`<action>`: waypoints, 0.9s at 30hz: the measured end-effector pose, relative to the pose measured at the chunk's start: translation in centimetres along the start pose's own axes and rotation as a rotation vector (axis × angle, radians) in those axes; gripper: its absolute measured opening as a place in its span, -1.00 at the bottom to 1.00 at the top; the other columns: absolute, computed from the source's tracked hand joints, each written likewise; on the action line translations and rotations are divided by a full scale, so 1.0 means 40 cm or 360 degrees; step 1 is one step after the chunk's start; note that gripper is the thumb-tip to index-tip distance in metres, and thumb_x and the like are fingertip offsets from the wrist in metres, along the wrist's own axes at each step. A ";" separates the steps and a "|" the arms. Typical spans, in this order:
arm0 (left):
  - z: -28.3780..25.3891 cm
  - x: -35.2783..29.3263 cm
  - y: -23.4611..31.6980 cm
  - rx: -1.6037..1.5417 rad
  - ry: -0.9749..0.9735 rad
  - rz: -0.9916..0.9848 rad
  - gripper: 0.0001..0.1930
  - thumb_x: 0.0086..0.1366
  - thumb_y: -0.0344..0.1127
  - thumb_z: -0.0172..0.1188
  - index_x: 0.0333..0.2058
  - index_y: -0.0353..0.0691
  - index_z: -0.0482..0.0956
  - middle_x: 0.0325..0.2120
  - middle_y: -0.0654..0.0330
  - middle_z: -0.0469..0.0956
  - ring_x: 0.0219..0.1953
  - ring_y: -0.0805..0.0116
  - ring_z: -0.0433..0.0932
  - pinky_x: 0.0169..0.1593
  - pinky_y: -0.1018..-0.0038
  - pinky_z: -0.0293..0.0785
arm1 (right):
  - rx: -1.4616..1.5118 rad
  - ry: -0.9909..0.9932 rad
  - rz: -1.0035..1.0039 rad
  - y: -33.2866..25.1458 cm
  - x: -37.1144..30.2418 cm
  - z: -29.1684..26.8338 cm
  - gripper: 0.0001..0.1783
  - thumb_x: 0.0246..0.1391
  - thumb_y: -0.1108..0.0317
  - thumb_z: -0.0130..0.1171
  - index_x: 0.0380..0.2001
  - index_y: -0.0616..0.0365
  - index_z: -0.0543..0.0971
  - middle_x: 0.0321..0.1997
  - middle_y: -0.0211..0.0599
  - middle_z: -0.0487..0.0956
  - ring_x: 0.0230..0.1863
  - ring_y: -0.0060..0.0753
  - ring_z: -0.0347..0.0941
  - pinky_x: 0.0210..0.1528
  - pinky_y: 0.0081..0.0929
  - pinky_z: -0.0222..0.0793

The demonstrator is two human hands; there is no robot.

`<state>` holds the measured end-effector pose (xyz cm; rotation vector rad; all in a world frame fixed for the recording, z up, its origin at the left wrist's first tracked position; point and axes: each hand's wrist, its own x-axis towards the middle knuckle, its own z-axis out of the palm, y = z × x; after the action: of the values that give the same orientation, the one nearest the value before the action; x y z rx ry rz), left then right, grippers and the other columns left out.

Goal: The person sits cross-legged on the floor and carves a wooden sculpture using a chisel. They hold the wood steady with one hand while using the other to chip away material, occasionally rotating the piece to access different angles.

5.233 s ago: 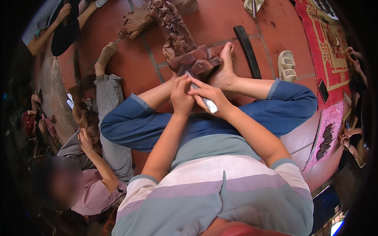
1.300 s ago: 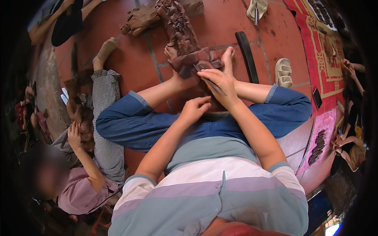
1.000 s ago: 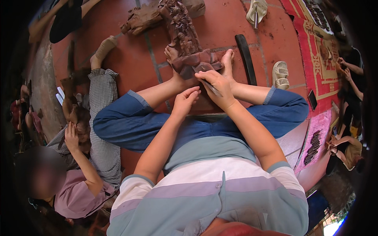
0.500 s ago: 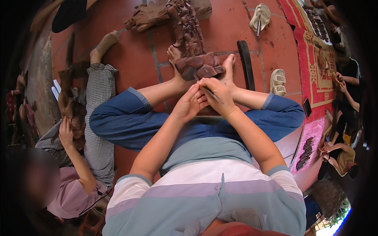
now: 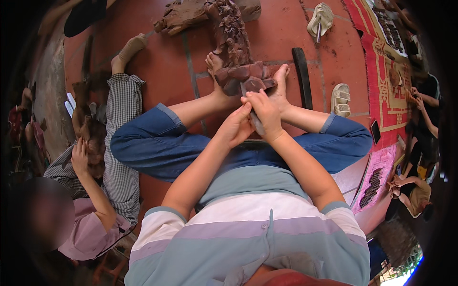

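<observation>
A reddish-brown wood carving (image 5: 232,43), with figures and foliage above a faceted, rock-like base (image 5: 248,75), stands on the floor between my bare feet. Just on my side of that base, my right hand (image 5: 265,110) grips a long, flat grey tool (image 5: 257,125). The tool's tip end touches or overlaps the base's near face; I cannot tell which. Pressed close beside it, my left hand (image 5: 234,126) is closed against the tool, thumb pointing forward, with its other fingers partly hidden.
A long dark bar (image 5: 302,78) lies right of my foot. Pale sandals (image 5: 340,100) rest farther right, near a phone (image 5: 375,131) and a red patterned mat (image 5: 377,71). Several tools lie on a pink cloth (image 5: 379,183). At left, a person's hand (image 5: 79,156) touches another carving.
The grey tool has turned, so its broad face shows instead of a thin edge. My left fingers, stretched out before, have closed in against it. The view has shifted slightly.
</observation>
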<state>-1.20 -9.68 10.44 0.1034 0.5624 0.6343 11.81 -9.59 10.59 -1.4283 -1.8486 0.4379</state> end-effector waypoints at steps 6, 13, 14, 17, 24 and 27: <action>0.007 0.024 0.021 0.0086 -0.0051 0.0114 -0.51 0.41 0.04 -0.01 0.18 -0.10 0.26 0.12 0.20 0.37 0.23 0.31 0.32 0.29 0.23 0.23 | 0.0262 0.0115 0.0086 -0.009 0.031 -0.010 -0.82 0.05 0.42 0.16 -0.24 0.14 0.52 -0.33 -0.17 0.51 -0.28 -0.04 0.51 -0.32 -0.23 0.45; 0.041 -0.028 -0.010 0.0066 0.0045 -0.0024 -0.48 0.39 0.07 0.03 0.12 -0.22 0.30 0.08 0.16 0.40 0.15 0.33 0.39 0.25 0.28 0.29 | 0.0654 -0.0092 0.0293 0.007 -0.026 -0.041 -0.86 0.01 0.47 0.22 -0.31 0.17 0.56 -0.26 -0.22 0.55 -0.21 -0.16 0.52 -0.16 -0.36 0.45; 0.049 -0.020 -0.009 0.0129 0.0005 -0.0017 -0.47 0.39 0.08 0.03 0.12 -0.22 0.30 0.09 0.15 0.40 0.15 0.33 0.39 0.25 0.28 0.28 | 0.0732 -0.0012 0.0322 0.013 -0.023 -0.050 -0.87 0.00 0.49 0.23 -0.32 0.17 0.56 -0.26 -0.22 0.55 -0.19 -0.19 0.52 -0.13 -0.38 0.45; 0.057 -0.005 -0.007 0.0110 0.0016 0.0001 -0.47 0.41 0.07 -0.02 0.13 -0.23 0.30 0.09 0.13 0.40 0.14 0.34 0.40 0.26 0.29 0.28 | 0.0666 0.0001 0.0358 0.020 -0.005 -0.062 -0.84 -0.07 0.49 0.28 -0.36 0.16 0.55 -0.22 -0.21 0.56 -0.11 -0.24 0.50 -0.07 -0.42 0.43; 0.040 0.024 -0.006 0.0364 0.0148 0.0056 -0.51 0.43 0.02 -0.01 0.16 -0.19 0.29 0.02 0.22 0.45 0.05 0.43 0.46 0.17 0.38 0.37 | 0.0746 -0.0037 0.0237 0.092 0.024 -0.035 -0.86 -0.13 0.53 0.29 -0.47 0.21 0.51 -0.28 -0.22 0.58 -0.18 -0.26 0.55 -0.10 -0.45 0.44; 0.030 0.009 -0.032 0.0578 0.0264 0.0038 -0.48 0.44 -0.04 -0.01 0.23 -0.19 0.20 0.00 0.16 0.47 -0.03 0.39 0.50 0.10 0.39 0.40 | 0.0525 -0.0104 0.0143 0.099 0.049 -0.073 -0.90 -0.15 0.48 0.28 -0.55 0.14 0.52 -0.44 -0.35 0.60 -0.27 -0.31 0.56 0.12 -0.18 0.29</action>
<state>0.38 -10.41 10.96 0.4017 0.8346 0.5617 16.43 -7.00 10.56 -1.2852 -1.6731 0.8033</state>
